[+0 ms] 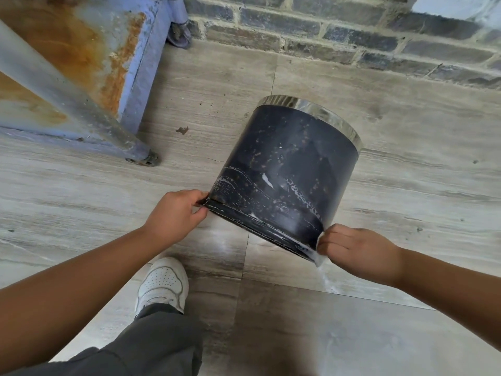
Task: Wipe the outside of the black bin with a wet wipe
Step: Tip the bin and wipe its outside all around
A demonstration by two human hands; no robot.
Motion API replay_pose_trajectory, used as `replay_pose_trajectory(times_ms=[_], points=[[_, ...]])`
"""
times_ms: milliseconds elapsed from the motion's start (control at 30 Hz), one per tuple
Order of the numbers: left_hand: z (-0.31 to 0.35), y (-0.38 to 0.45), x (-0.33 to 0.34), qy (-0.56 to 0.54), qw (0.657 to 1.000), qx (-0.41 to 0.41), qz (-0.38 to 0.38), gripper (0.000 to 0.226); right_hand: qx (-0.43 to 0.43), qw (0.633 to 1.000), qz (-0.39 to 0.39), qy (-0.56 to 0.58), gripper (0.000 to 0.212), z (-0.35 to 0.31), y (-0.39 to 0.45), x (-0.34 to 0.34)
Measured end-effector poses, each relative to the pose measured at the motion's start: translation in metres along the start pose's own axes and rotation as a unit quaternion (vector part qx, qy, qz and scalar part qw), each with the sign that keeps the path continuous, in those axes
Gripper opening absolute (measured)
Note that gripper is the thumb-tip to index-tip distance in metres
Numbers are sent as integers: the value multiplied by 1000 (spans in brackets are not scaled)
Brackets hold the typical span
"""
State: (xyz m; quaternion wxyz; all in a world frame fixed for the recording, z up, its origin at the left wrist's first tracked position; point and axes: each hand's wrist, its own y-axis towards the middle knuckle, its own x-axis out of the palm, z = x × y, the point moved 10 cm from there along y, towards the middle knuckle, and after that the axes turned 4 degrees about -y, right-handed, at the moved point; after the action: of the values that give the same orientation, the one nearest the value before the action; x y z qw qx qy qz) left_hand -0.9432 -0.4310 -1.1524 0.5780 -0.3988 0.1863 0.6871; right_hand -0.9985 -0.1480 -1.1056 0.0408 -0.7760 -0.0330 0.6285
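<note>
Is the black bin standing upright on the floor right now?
No. The black bin is tipped over, its silver rim pointing away while the left hand grips its base edge and the right hand presses a wet wipe there.

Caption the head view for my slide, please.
Left hand steadies tilted black bin; right hand wipes its base.

The floor (366,329) is laid with large grey stone-look tiles streaked in darker bands, meeting a dark brick wall (352,36) at the far edge. A small dark stain (182,130) marks a tile near the middle. The black bin (284,175) lies tipped, its silver-rimmed end toward the wall. A rusty blue-grey metal base (89,77) stands at the far left, with a bolted pipe foot (143,159) beside it. A white shoe (162,284) stands on the near tiles.
</note>
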Motion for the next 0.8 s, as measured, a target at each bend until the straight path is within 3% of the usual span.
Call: replay_pose_trajectory(times_ms=[133,200,267,333,400,433,467,567,667,733,800], points=[[-8,2,-1,-18,999,-28,1,31,62,991,-114,16,29,8,-20,49],[-15,2,1,-32,998,-53,-3,32,123,969,-210,32,24,21,-37,77],[-18,2,3,-38,997,-59,-13,34,208,946,-238,74,19,44,-52,81],[-20,0,7,-58,996,-60,-31,37,356,902,-161,183,8,80,-60,60],[-25,-3,9,-88,991,-87,-54,47,476,815,-14,331,22,113,-62,28],[-27,-5,9,-106,987,-104,-54,53,494,776,43,390,25,120,-56,12],[-24,-8,4,-128,985,-113,-38,57,486,762,78,421,26,124,-43,-5],[20,-8,-17,-147,989,-21,24,61,420,780,123,447,29,122,16,-51],[71,-3,-4,-33,994,97,-41,82,367,805,131,448,19,113,77,-76],[79,0,13,41,988,117,-95,96,334,840,96,417,13,105,113,-81],[79,1,23,86,980,128,-122,103,294,879,42,374,24,98,145,-76]])
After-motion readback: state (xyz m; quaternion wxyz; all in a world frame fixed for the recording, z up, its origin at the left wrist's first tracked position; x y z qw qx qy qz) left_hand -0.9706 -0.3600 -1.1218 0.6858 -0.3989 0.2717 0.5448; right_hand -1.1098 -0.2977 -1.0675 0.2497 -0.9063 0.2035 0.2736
